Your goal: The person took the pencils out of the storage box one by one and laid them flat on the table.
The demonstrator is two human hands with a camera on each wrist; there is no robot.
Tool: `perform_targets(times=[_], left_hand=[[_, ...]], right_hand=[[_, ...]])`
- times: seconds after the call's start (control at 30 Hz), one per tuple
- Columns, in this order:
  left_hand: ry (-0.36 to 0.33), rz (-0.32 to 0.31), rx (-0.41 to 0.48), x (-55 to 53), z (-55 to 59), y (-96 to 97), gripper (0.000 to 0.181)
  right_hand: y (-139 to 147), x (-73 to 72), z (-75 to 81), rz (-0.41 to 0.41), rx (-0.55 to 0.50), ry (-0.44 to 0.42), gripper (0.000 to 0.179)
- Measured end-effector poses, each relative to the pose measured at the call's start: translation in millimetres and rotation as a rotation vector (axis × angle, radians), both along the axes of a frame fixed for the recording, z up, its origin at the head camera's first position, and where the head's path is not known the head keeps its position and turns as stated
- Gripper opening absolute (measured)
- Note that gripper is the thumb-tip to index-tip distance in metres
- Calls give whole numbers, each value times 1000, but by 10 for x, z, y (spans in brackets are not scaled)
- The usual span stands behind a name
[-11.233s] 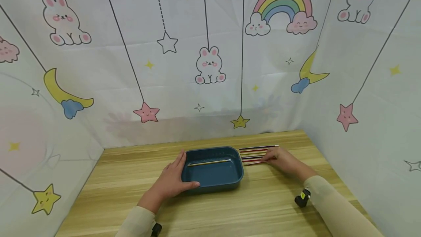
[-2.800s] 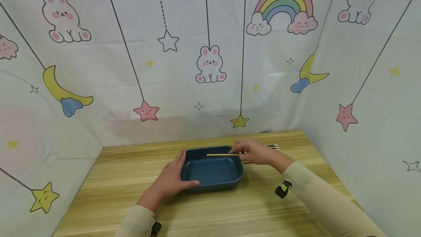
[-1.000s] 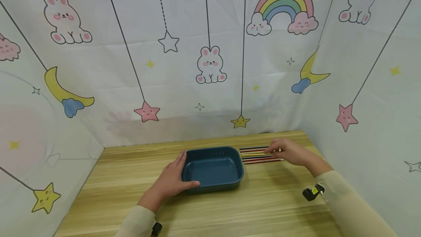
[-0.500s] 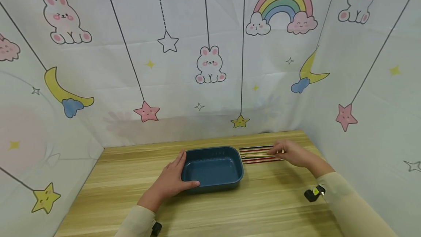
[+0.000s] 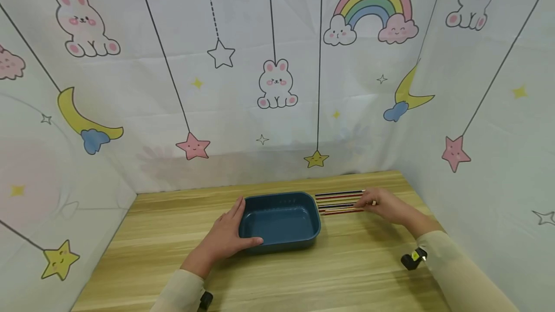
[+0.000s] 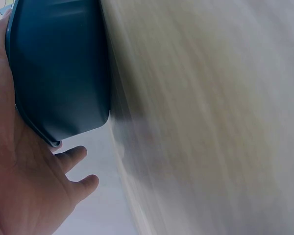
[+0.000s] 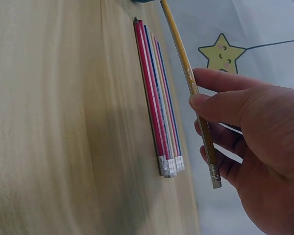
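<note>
At the left end of a dark blue rectangular tray, my left hand rests with straight fingers along the wall and the thumb over the front rim. In the left wrist view that hand lies against the tray's outer corner. No pencil shows inside the tray. My right hand pinches a yellow pencil between thumb and fingers, near its eraser half. The held pencil is above a row of red, blue and other pencils, whose eraser ends point the same way.
Everything stands on a wood-grain table. White cloth walls with printed rabbits and stars enclose its back and sides. The pencil row lies close to the tray's right end.
Earlier a yellow pencil lay in the tray; later the right hand held one above it. That hand then went right to the row and shifted slightly nearer. The left hand stayed put.
</note>
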State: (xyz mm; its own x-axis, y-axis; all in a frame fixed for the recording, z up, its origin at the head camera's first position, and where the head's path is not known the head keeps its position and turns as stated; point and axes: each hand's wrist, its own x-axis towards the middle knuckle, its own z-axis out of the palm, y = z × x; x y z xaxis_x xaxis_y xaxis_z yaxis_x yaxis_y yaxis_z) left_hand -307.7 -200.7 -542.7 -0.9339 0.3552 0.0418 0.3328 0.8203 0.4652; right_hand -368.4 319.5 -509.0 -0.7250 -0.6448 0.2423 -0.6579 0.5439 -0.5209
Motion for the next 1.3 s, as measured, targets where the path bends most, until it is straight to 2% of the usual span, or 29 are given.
perform_targets(times=[0.2, 0.43, 0.57, 1.0, 1.3], left_hand=[[4, 2, -2, -8, 6, -7, 135], [3, 1, 0, -7, 2, -9, 135], [7, 0, -1, -6, -1, -13, 134], [1, -2, 9, 1, 1, -12, 132], [2, -2, 10, 9, 9, -10, 131]], right_hand=[[-3, -17, -85, -11, 10, 2, 25], [2, -20, -201, -4, -33, -24, 26], [-2, -33, -261, -33, -2, -5, 27], [-43, -28, -305, -56, 31, -26, 23], [-7, -59, -403, -50, 6, 16, 22]])
